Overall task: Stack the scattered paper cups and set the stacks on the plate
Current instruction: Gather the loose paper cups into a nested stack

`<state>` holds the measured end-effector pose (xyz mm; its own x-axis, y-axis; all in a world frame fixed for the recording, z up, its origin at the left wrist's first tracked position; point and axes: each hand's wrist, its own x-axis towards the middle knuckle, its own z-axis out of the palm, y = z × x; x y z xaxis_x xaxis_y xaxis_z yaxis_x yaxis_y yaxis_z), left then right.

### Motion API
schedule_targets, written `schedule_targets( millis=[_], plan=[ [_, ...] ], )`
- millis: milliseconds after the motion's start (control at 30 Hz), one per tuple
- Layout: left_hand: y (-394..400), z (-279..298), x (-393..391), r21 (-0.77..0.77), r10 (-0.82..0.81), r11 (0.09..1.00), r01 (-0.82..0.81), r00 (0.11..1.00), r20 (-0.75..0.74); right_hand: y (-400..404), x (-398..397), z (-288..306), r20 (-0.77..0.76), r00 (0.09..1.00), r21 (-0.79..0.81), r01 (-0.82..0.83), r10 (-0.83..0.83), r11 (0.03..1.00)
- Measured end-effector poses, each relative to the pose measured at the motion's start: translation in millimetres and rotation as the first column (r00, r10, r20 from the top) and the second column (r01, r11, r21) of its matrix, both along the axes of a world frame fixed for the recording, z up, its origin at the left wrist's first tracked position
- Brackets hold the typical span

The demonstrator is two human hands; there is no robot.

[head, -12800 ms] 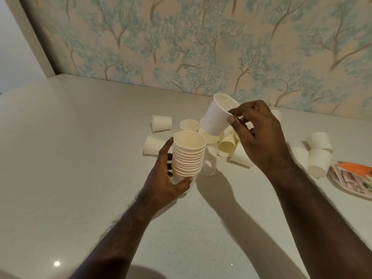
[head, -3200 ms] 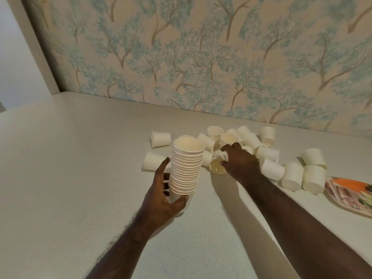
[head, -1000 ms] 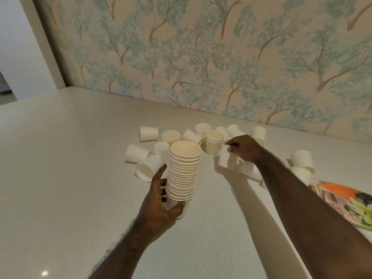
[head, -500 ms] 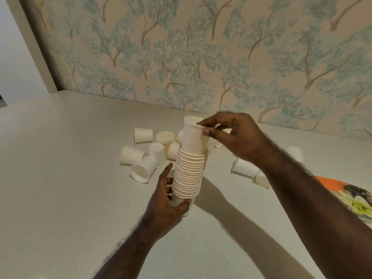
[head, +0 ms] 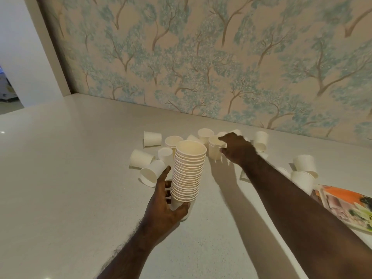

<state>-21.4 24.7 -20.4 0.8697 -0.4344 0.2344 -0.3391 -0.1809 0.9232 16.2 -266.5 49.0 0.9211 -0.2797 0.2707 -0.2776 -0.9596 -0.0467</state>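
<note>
My left hand (head: 165, 204) grips the bottom of a tall stack of white paper cups (head: 189, 170), held upright above the counter. Behind it my right hand (head: 236, 150) reaches into the pile, its thumb and fingers closing around an upright cup (head: 213, 147). Several loose cups lie scattered: some on their sides at the left (head: 141, 158), some near the wall (head: 260, 138), and a few at the right (head: 305, 168). The colourful plate (head: 348, 206) lies at the right edge, partly behind my right forearm.
The pale speckled counter (head: 70, 178) runs to a wall with tree-patterned wallpaper (head: 201, 57). At the far left a white wall corner (head: 40, 57) borders an opening into another room.
Half a second ago my right hand was setting a cup on top of the stack. That cup now sits nested, and the hand has moved back to the pile, onto another cup.
</note>
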Motion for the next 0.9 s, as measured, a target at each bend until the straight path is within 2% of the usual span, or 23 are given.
schedule_targets(
  millis=[133, 233, 333, 400, 500, 567, 767, 900],
  plan=[
    [2.8, 1.8, 3.7, 0.002, 0.010, 1.000, -0.010, 1.000, 0.001, 1.4, 9.1, -13.0, 0.042, 0.999, -0.208, -0.003, 0.012, 0.978],
    [5.1, 2.5, 5.0, 0.000, 0.022, 1.000, -0.022, 1.000, 0.001, 1.8, 8.9, -16.3, 0.092, 0.996, -0.391, 0.043, -0.007, 0.919],
    [7.3, 2.3, 5.7, 0.005, 0.028, 1.000, -0.028, 0.999, 0.017, 0.1, 9.7, -13.4, 0.141, 0.990, -0.481, 0.082, -0.015, 0.873],
    [7.8, 0.8, 7.0, 0.007, 0.026, 1.000, -0.026, 0.999, 0.021, -4.6, 10.5, -13.7, 0.160, 0.987, -0.435, 0.081, -0.011, 0.897],
    [5.9, -0.1, 8.1, 0.001, 0.016, 1.000, -0.016, 1.000, 0.012, -11.3, 13.9, -11.0, 0.161, 0.987, -0.246, 0.044, -0.004, 0.968],
    [4.0, -1.1, 7.8, -0.010, 0.004, 1.000, -0.004, 1.000, -0.001, -14.6, 14.0, -5.6, 0.240, 0.970, -0.188, 0.014, 0.032, 0.982],
    [-3.0, -3.4, 4.6, -0.011, -0.023, 1.000, 0.023, 1.000, -0.005, -9.9, -0.8, 30.9, 0.408, 0.904, -0.218, -0.043, 0.131, 0.975],
    [-5.8, -3.1, 5.2, -0.018, -0.026, 0.999, 0.026, 1.000, -0.003, 8.2, -20.0, 66.2, 0.533, 0.830, -0.153, -0.099, 0.167, 0.983]
  ],
)
